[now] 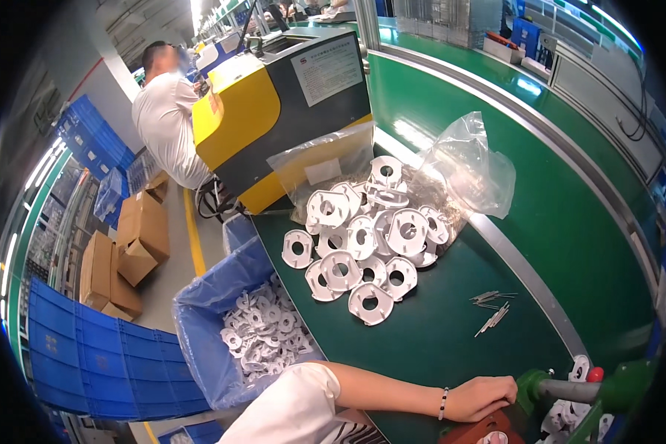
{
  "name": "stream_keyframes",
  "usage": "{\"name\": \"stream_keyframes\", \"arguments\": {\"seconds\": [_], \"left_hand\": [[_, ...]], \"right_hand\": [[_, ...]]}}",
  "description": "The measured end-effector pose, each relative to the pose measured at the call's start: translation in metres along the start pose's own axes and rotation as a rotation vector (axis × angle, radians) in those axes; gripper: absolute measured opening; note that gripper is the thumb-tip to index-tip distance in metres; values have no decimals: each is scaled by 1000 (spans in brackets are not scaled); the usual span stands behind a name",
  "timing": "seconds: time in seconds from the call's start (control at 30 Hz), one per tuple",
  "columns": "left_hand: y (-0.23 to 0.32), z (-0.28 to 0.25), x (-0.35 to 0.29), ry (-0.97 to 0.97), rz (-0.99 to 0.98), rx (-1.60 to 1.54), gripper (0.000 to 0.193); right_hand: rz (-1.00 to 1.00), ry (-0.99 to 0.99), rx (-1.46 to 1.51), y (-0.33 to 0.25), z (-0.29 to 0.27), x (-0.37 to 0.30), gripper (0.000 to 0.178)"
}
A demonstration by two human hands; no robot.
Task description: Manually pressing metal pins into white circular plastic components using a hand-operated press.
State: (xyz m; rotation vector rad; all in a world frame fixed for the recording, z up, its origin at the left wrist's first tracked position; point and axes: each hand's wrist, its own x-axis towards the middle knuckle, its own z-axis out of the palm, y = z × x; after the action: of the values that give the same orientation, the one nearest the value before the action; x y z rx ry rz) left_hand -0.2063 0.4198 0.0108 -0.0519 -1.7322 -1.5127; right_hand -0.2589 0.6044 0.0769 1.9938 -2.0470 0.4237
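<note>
My left hand (481, 399) reaches in from the lower left, a beaded bracelet on its wrist. Its fingers are curled and pressed together beside a green machine (529, 392) with a grey metal shaft. Whatever they may hold is hidden. Just below the hand is a reddish-brown fixture (462, 433), with a white plastic part (494, 438) on it, cut off by the lower edge. More white parts (562, 414) lie behind the machine, near a red knob (595, 374). My right hand is out of view.
White ring-shaped parts (370, 300) are piled on the green table (436, 340), against clear plastic bags (473, 166). Thin metal pins (492, 320) lie to the right. A blue-lined bin (199, 318) of white parts stands left. Beyond a yellow-grey machine (303, 103) sits a person (166, 126).
</note>
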Motion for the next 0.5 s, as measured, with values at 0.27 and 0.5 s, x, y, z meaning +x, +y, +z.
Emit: {"name": "stream_keyframes", "arguments": {"seconds": [0.27, 0.5], "left_hand": [[-3, -4, 2, -5, 128, 141, 14], [-3, -5, 2, 97, 211, 319, 18]], "right_hand": [[155, -58, 94, -15, -9, -1, 65], [218, -254, 89, -11, -1, -10, 87]]}}
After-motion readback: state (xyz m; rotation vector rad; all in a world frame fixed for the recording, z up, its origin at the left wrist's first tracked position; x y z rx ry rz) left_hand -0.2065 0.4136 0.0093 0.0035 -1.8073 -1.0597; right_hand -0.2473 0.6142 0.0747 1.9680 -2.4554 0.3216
